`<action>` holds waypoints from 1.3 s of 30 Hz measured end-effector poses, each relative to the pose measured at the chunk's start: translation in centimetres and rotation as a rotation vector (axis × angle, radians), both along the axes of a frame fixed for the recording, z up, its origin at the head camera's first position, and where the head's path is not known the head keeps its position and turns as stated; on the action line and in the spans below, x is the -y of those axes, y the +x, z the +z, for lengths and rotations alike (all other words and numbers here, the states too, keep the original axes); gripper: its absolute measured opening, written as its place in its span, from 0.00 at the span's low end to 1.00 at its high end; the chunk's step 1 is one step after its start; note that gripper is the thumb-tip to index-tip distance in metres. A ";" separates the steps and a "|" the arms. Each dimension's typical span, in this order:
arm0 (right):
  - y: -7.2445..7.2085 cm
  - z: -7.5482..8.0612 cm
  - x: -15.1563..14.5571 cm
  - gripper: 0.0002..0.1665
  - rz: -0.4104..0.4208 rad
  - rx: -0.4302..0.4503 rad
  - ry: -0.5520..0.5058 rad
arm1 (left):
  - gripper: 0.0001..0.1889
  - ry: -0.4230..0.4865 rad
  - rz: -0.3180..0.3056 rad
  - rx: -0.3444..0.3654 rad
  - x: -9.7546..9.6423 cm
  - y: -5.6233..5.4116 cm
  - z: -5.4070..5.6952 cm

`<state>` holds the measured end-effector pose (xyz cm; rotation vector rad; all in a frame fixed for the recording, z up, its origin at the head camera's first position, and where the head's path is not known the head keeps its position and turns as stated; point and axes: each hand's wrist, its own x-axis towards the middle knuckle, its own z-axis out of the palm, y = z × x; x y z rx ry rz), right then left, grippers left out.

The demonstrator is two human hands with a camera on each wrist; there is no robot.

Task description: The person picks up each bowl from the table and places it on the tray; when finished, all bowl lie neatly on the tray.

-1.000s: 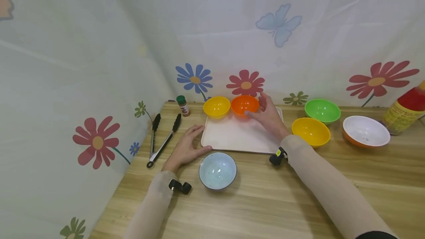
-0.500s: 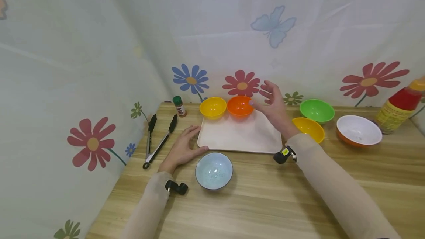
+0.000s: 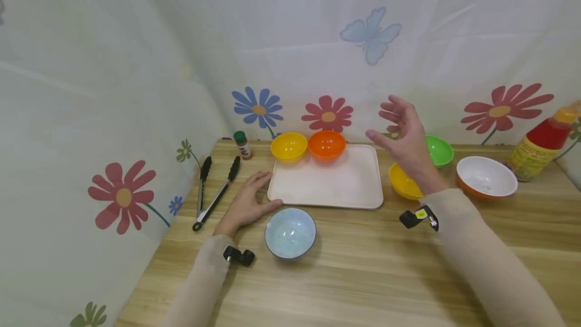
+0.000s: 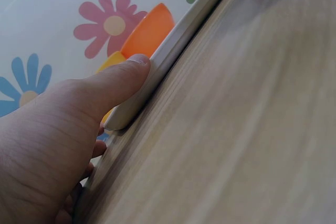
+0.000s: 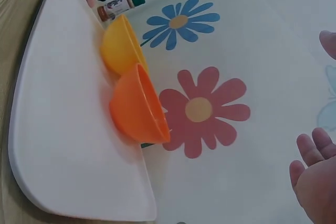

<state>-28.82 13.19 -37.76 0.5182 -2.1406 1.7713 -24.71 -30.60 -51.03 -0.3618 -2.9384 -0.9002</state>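
The pale tray (image 3: 338, 185) lies flat on the bench (image 3: 345, 271), with a yellow bowl (image 3: 289, 146) and an orange bowl (image 3: 327, 145) side by side at its far edge; whether their rims touch, I cannot tell. The left hand (image 3: 247, 203) rests at the tray's near left corner, thumb reaching along the front rim and fingers extended along the left side, touching rather than clasping. The right hand (image 3: 406, 130) hangs in the air beyond the tray's right end, fingers spread and gently curved, holding nothing, in front of a green bowl (image 3: 441, 150) and a second yellow bowl (image 3: 401, 183). The two bowls on the tray look like thin, smooth plastic: probably light, fairly stiff, hard to break, but quick to slide if nudged. A rim pinch, thumb inside and fingers outside, or a span across the mouth should suit them. The tray seems rigid and light, best held by both short sides and kept level. The pale blue bowl (image 3: 290, 233) nearer the person looks ceramic, so likely heavier and more fragile.
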 end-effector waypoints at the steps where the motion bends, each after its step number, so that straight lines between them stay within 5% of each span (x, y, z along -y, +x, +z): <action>1: 0.2 0.1 -0.4 0.52 -0.005 -0.006 0.001 | 0.54 -0.002 0.000 0.000 0.0 0.0 0.0; 18: 3.0 1.2 -8.6 0.50 -0.213 -0.003 -0.008 | 0.54 -0.009 -0.012 0.008 0.0 -0.1 0.0; 25: 4.3 1.2 -12.8 0.48 -0.279 0.051 -0.194 | 0.53 -0.002 -0.012 -0.008 0.2 0.0 0.2; 32: 6.1 0.1 -15.8 0.46 -0.461 0.127 -0.038 | 0.53 -0.010 -0.018 -0.005 0.2 -0.2 -0.1; 39: 7.2 -2.1 -18.5 0.50 -0.486 0.188 0.047 | 0.53 -0.010 -0.012 -0.003 0.1 -0.2 0.1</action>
